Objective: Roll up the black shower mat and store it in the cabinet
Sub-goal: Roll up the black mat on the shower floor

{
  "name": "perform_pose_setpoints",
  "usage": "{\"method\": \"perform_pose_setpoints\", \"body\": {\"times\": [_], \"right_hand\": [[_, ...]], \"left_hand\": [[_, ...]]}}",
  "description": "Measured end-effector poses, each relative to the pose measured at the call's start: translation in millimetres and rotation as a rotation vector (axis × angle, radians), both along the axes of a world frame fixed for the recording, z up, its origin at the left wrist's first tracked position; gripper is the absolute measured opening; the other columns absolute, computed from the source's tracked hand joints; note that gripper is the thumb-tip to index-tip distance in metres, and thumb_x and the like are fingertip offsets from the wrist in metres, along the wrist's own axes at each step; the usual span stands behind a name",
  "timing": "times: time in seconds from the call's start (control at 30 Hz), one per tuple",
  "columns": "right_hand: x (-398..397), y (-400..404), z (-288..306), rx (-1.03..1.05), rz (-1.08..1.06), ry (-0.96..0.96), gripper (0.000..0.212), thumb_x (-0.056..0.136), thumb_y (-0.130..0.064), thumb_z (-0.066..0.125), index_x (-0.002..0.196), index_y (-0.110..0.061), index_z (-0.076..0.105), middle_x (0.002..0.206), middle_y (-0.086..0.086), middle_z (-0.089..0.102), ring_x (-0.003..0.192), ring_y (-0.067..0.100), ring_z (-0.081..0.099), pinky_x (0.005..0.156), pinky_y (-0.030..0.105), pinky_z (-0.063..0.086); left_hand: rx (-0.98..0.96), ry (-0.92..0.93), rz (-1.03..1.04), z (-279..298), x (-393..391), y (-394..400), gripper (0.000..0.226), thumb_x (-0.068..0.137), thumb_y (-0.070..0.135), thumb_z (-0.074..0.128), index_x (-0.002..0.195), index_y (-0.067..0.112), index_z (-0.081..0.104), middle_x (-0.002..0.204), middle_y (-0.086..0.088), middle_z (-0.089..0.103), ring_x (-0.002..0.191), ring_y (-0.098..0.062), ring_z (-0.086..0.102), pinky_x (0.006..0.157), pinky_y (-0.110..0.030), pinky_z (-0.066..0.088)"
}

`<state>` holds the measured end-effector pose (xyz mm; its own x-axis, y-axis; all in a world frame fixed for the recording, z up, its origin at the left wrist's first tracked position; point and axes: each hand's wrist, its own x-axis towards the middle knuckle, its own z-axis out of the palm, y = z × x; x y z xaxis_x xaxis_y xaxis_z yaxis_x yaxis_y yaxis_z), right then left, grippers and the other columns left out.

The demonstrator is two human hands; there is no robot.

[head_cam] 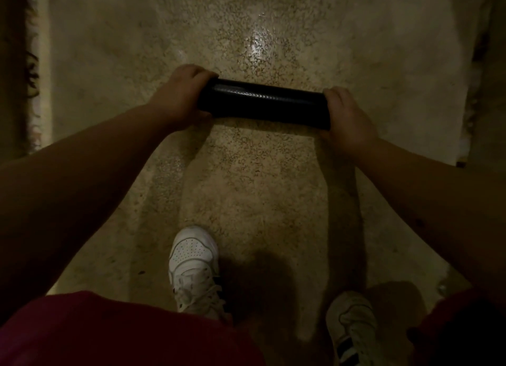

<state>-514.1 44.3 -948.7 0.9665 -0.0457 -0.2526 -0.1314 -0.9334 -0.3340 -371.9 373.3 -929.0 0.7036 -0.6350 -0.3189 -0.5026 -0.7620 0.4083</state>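
The black shower mat (262,102) is rolled into a tight tube that lies crosswise in front of me over the speckled stone floor (262,195). My left hand (182,97) is wrapped around its left end, fingers curled over the top. At the right end, my right hand (346,116) grips the tube the same way. Whether the roll rests on the floor or is held just above it cannot be told. No cabinet is in view.
My two white sneakers (193,267) stand on the floor below the roll. A patterned rug edge (32,72) runs along the left side, and another dark fringed edge (473,97) borders the right. The light is dim.
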Motion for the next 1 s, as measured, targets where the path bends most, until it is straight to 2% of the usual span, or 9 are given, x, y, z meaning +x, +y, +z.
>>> {"method": "perform_pose_setpoints", "body": {"times": [0.1, 0.2, 0.3, 0.43, 0.57, 0.7, 0.8, 0.87, 1.0], "right_hand": [[1, 2, -3, -0.066, 0.019, -0.030, 0.073, 0.075, -0.014, 0.069, 0.137, -0.009, 0.032, 0.136, 0.017, 0.040, 0.117, 0.036, 0.045, 0.089, 0.046, 0.045], [7, -5, -2, -0.061, 0.038, -0.010, 0.069, 0.074, -0.020, 0.070, 0.134, -0.008, 0.037, 0.130, 0.018, 0.046, 0.115, 0.037, 0.046, 0.087, 0.047, 0.045], [18, -9, 7, -0.030, 0.058, 0.049, 0.057, 0.075, -0.029, 0.071, 0.123, -0.011, 0.048, 0.118, 0.015, 0.054, 0.104, 0.033, 0.052, 0.080, 0.040, 0.044], [29, -12, 24, -0.002, 0.083, 0.150, 0.038, 0.072, -0.037, 0.071, 0.103, -0.017, 0.058, 0.098, 0.008, 0.062, 0.088, 0.028, 0.059, 0.067, 0.031, 0.041], [23, -17, 37, 0.167, 0.041, 0.292, 0.059, 0.067, -0.032, 0.082, 0.120, -0.017, 0.060, 0.108, 0.006, 0.065, 0.097, 0.022, 0.061, 0.077, 0.029, 0.046], [30, -24, 49, 0.368, -0.135, 0.435, 0.064, 0.061, -0.020, 0.087, 0.119, -0.020, 0.060, 0.109, 0.001, 0.060, 0.096, 0.017, 0.056, 0.078, 0.026, 0.044], [31, -30, 57, 0.633, -0.296, 0.494, 0.050, 0.068, -0.010, 0.082, 0.111, -0.021, 0.059, 0.104, 0.000, 0.059, 0.093, 0.014, 0.060, 0.065, 0.016, 0.050], [27, -32, 58, 0.883, -0.439, 0.513, 0.039, 0.077, -0.003, 0.072, 0.109, -0.020, 0.058, 0.106, 0.003, 0.057, 0.097, 0.020, 0.062, 0.069, 0.022, 0.056], [21, -18, 53, 1.198, -0.670, 0.378, 0.033, 0.086, -0.005, 0.063, 0.114, -0.021, 0.056, 0.121, 0.005, 0.053, 0.105, 0.025, 0.060, 0.075, 0.035, 0.055]], "left_hand": [[0.058, -0.047, -0.041, -3, -2, 5, 0.085, 0.077, 0.026, 0.077, 0.147, 0.013, 0.030, 0.142, -0.022, 0.036, 0.127, -0.040, 0.039, 0.097, -0.052, 0.045], [0.096, -0.063, -0.102, -2, 2, 6, 0.089, 0.079, 0.026, 0.075, 0.150, 0.016, 0.023, 0.142, -0.024, 0.035, 0.124, -0.041, 0.041, 0.093, -0.053, 0.047], [0.115, -0.032, -0.106, 3, 9, 4, 0.089, 0.077, 0.027, 0.077, 0.149, 0.016, 0.026, 0.138, -0.025, 0.038, 0.118, -0.042, 0.046, 0.091, -0.052, 0.048], [0.133, 0.072, -0.061, 9, 19, 4, 0.086, 0.069, 0.022, 0.082, 0.143, 0.015, 0.038, 0.130, -0.022, 0.046, 0.112, -0.040, 0.051, 0.086, -0.042, 0.045], [0.087, 0.319, 0.096, 11, 20, 23, 0.089, 0.063, 0.022, 0.087, 0.138, 0.026, 0.040, 0.126, -0.006, 0.055, 0.109, -0.024, 0.055, 0.081, -0.031, 0.045], [-0.115, 0.575, 0.360, 16, 0, 47, 0.070, 0.066, 0.020, 0.085, 0.121, 0.045, 0.050, 0.112, 0.007, 0.056, 0.096, -0.014, 0.060, 0.068, -0.022, 0.050], [-0.469, 0.823, 0.661, 18, -20, 55, 0.049, 0.078, 0.010, 0.076, 0.112, 0.041, 0.059, 0.118, -0.003, 0.052, 0.102, -0.025, 0.062, 0.069, -0.030, 0.058], [-0.678, 0.941, 0.836, 19, -28, 54, 0.040, 0.083, 0.010, 0.069, 0.114, 0.034, 0.061, 0.123, -0.008, 0.046, 0.106, -0.033, 0.059, 0.073, -0.037, 0.058], [-0.787, 0.916, 0.976, 25, -28, 41, 0.037, 0.089, 0.013, 0.064, 0.123, 0.025, 0.061, 0.129, -0.007, 0.047, 0.110, -0.033, 0.057, 0.076, -0.038, 0.057]]}}
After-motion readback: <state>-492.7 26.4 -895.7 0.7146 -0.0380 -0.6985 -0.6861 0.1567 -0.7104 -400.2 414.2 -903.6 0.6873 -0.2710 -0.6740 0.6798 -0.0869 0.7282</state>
